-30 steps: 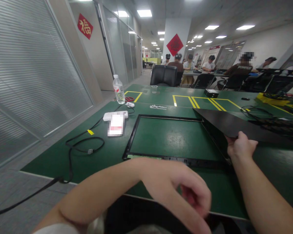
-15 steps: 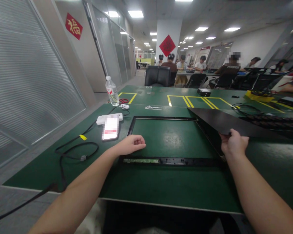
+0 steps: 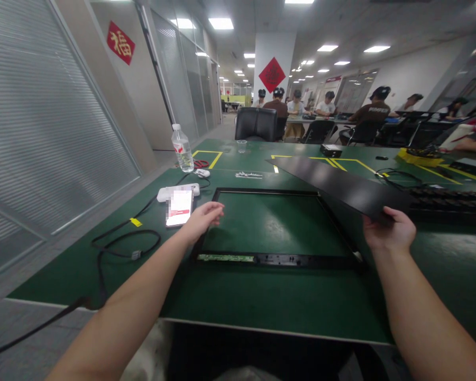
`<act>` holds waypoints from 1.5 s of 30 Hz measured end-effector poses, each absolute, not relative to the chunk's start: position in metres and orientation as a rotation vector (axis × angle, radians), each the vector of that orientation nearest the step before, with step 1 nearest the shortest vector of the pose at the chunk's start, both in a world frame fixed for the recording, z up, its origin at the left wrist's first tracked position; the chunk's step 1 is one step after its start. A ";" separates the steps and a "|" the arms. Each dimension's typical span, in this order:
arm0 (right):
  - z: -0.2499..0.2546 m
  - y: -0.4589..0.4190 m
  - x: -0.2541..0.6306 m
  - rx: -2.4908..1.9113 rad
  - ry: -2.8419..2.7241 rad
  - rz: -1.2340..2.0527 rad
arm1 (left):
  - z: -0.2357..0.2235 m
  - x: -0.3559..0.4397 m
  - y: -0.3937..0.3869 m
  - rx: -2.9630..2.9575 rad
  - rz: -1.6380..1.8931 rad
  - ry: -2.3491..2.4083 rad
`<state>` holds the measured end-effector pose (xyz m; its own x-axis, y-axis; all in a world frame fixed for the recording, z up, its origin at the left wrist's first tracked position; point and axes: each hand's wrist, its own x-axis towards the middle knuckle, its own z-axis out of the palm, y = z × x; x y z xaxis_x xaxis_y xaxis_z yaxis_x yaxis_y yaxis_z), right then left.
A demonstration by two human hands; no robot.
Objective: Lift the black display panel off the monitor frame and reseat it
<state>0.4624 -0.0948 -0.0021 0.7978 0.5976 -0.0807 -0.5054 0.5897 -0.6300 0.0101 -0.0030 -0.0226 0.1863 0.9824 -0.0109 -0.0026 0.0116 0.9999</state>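
Observation:
My right hand (image 3: 391, 230) grips a thin, dark flat panel (image 3: 341, 186) by its near right corner. The panel is tilted and held up over the right side of a black rectangular frame (image 3: 301, 260). That frame lies flat on the green table, with a green circuit strip (image 3: 226, 258) along its near edge. My left hand (image 3: 203, 218) hovers at the frame's left side, holding nothing, its fingers loosely extended to the right. Whether it touches the frame I cannot tell.
On the left are a lit phone (image 3: 179, 207), a white power strip (image 3: 166, 192), a looped black cable (image 3: 127, 233) and a water bottle (image 3: 182, 149). Beyond the frame lie small white pieces (image 3: 248, 175). Dark racked items (image 3: 452, 201) stand at right. People sit farther back.
The panel has risen and swung leftward with my right hand, uncovering more of the frame's right side. My left hand has moved slightly up and left, and its fingers have loosened.

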 end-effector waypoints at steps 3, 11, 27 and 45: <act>0.002 -0.098 0.462 -0.644 -0.106 0.690 | -0.016 0.008 0.000 0.960 1.189 1.029; 0.005 -0.105 0.447 -0.828 -0.132 0.827 | -0.004 -0.003 0.004 0.650 1.186 0.868; -0.028 -0.096 0.462 -1.250 -0.625 1.315 | 0.007 -0.008 0.003 0.735 1.295 0.878; -0.031 -0.092 0.469 -1.481 -0.597 0.928 | 0.007 -0.011 0.002 0.799 1.325 1.013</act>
<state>0.4690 -0.0917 -0.0308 0.5457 0.8133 -0.2020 -0.1534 -0.1400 -0.9782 -0.0106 0.0021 0.0065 -0.0374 0.9905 -0.1322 -0.3871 0.1076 0.9157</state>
